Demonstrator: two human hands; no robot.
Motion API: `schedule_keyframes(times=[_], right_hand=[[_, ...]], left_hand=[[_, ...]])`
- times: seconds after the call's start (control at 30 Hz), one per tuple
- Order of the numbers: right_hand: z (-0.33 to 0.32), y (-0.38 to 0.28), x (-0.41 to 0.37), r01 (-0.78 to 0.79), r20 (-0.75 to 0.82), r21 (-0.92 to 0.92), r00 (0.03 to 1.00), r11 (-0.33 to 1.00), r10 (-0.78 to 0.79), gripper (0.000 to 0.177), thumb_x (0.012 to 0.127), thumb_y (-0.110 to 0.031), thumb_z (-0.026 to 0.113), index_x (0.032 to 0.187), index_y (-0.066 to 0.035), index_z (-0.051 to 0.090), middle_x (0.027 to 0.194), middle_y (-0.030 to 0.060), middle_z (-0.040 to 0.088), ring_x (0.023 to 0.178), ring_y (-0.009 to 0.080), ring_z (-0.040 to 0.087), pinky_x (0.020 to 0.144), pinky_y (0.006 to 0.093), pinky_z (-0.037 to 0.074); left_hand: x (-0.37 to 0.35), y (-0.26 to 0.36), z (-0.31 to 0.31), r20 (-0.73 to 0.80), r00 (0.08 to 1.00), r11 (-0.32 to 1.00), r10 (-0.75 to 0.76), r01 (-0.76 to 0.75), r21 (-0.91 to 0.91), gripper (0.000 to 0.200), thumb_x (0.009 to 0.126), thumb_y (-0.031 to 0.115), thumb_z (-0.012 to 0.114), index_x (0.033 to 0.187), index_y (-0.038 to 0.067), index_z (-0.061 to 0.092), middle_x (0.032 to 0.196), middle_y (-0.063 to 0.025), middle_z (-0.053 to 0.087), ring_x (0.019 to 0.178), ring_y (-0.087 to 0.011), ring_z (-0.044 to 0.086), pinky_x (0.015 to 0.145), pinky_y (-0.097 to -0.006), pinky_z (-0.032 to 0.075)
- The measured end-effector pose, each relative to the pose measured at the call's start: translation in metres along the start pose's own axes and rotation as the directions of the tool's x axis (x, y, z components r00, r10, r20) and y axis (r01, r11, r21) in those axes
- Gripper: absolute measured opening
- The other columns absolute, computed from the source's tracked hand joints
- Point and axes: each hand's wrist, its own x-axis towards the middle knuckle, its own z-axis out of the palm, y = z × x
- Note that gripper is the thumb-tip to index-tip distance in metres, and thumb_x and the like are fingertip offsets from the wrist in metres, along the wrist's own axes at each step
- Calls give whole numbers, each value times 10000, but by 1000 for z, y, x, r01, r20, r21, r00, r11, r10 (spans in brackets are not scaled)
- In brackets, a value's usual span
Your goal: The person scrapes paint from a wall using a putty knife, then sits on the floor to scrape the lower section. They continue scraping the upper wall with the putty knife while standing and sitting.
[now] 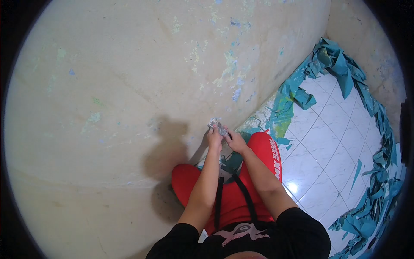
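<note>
Close to the lower part of the wall, my left hand (214, 139) and my right hand (235, 141) meet around a small grey, mottled piece (221, 129). The fingers of both hands are closed on it, and its exact kind cannot be made out. Just beyond my left fingertips, a whitish rough patch (214, 121) marks the beige wall (129, 86). Below my hands, between my knees, lies a dark green peeled scrap (232, 162).
Teal peeled sheets (340, 69) are heaped along the floor's edges, with more at the lower right (360, 222). White tiles (323, 138) cover the floor to my right. My knees in red trousers (263, 151) flank my hands. Green and blue paint flecks (230, 64) dot the wall.
</note>
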Motion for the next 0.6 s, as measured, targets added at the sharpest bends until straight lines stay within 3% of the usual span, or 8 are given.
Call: schedule_keyframes(times=[0.27, 0.33, 0.37, 0.43, 0.6], right_hand=[[-4, 2, 5, -46, 77, -75, 996, 996, 51, 501, 935, -312, 497, 1413, -171, 444, 1110, 279, 616, 1055, 438, 580, 919, 460, 457], [-3, 0, 4, -33, -6, -58, 999, 998, 32, 368, 925, -306, 532, 1229, -104, 570, 1027, 251, 644, 973, 430, 609, 845, 467, 479], [-2, 4, 5, -29, -8, -61, 1000, 998, 29, 368, 925, -306, 532, 1229, -104, 570, 1027, 251, 644, 973, 430, 609, 845, 467, 479], [0, 13, 8, -5, 33, -83, 999, 997, 8, 460, 941, -324, 490, 1378, -178, 481, 1063, 275, 630, 1019, 445, 587, 893, 489, 458], [-7, 6, 7, -30, 37, -153, 999, 988, 36, 440, 944, -337, 484, 1355, -179, 496, 1045, 274, 633, 999, 449, 590, 882, 500, 458]], left_hand=[[5, 1, -4, 69, 995, 990, -79, 86, -109, 354, 1037, 266, 413, 1259, 0, 485, 1094, -162, 622, 982, -264, 640, 853, -390, 518], [6, -1, -6, 75, 994, 990, -75, 83, -111, 352, 1037, 266, 412, 1263, 5, 484, 1098, -159, 621, 995, -261, 636, 864, -394, 514], [8, -1, -6, 84, 994, 991, -70, 79, -110, 350, 1038, 266, 410, 1267, 11, 482, 1103, -156, 620, 1007, -257, 632, 874, -397, 510], [10, -2, -5, 85, 994, 991, -69, 78, -109, 354, 1037, 271, 411, 1271, 14, 480, 1117, -155, 617, 1021, -254, 626, 889, -398, 502], [6, 0, -7, 143, 988, 992, -61, 75, -99, 365, 1037, 290, 410, 1281, 26, 475, 1158, -150, 607, 1059, -250, 613, 936, -398, 473]])
